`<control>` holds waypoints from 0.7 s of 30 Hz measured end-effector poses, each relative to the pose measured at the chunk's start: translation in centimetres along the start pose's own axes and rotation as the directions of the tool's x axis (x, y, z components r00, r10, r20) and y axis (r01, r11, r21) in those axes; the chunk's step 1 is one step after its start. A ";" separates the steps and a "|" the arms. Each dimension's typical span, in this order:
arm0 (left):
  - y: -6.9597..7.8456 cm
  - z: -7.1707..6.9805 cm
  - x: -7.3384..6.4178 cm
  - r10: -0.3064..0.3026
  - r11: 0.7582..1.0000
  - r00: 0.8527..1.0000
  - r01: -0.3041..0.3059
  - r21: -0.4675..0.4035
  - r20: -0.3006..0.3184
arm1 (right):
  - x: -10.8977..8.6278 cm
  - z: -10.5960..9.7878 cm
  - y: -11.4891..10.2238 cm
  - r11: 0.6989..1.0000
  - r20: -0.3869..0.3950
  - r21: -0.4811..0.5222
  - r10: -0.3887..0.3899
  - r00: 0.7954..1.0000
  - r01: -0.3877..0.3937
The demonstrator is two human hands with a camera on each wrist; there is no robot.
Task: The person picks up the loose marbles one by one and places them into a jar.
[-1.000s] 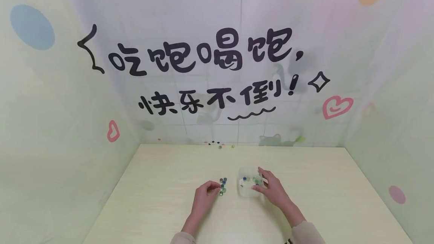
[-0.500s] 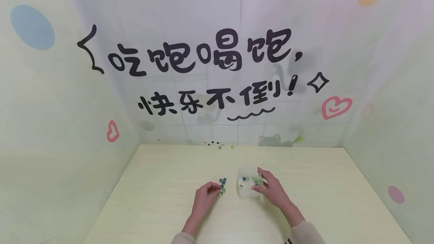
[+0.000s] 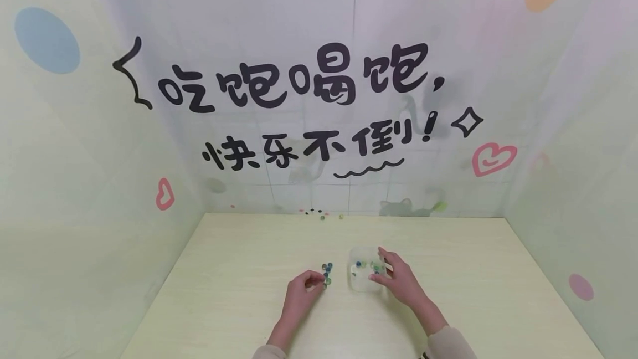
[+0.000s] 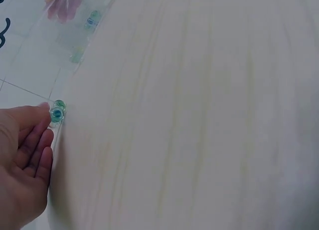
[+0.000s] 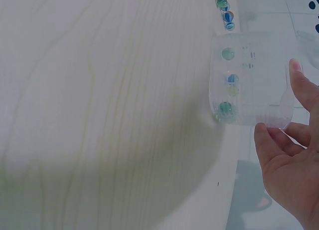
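Note:
My left hand (image 3: 299, 294) is at a small cluster of glass marbles (image 3: 327, 273) on the table, its thumb and index finger closed together at the nearest ones. In the left wrist view, the fingertips pinch at a green-blue marble (image 4: 57, 114), with another right beside it. My right hand (image 3: 402, 280) grips the right side of a clear plastic box (image 3: 360, 284), thumb on the near side and fingers round the far side. Several green and blue marbles (image 5: 226, 108) lie inside the box, which stands just right of the cluster.
Two more marbles (image 3: 341, 216) lie at the table's back edge, against the printed backdrop (image 3: 279, 193). Pale fabric walls rise on both sides of the wooden table (image 3: 239, 248).
The left hand has shifted very slightly at the cluster, its thumb now covering more of the nearest marble. The right hand and the box stay in place.

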State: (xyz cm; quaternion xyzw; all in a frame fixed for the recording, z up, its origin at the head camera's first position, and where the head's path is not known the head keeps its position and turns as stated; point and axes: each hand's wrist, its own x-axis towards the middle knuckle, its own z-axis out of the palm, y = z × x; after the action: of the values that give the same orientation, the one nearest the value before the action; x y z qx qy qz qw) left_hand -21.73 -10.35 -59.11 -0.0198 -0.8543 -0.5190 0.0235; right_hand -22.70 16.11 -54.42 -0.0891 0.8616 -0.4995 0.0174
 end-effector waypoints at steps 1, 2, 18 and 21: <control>0.0 0.0 0.0 0.003 1.000 1.000 -0.003 0.002 0.003 | 0.0 0.0 0.0 1.000 0.000 0.003 0.002 1.000 -0.002; 0.0 0.1 -0.1 0.007 1.000 1.000 -0.007 0.007 0.007 | 0.0 0.0 -0.1 1.000 -0.001 0.002 0.003 1.000 -0.003; 0.2 0.9 -0.3 0.036 0.994 0.999 -0.034 0.105 -0.017 | 0.0 -0.1 0.2 1.000 0.000 0.004 -0.004 1.000 0.004; 0.3 0.8 -0.3 0.042 0.993 0.999 -0.040 0.111 -0.015 | 0.1 0.0 0.3 1.000 0.001 0.010 -0.003 1.000 0.003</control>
State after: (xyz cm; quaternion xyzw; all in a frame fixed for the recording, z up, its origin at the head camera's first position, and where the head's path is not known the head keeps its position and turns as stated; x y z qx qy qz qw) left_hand -21.46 -9.56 -59.22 -0.0316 -0.8809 -0.4704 0.0424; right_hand -22.80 16.25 -54.63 -0.0907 0.8589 -0.5038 0.0177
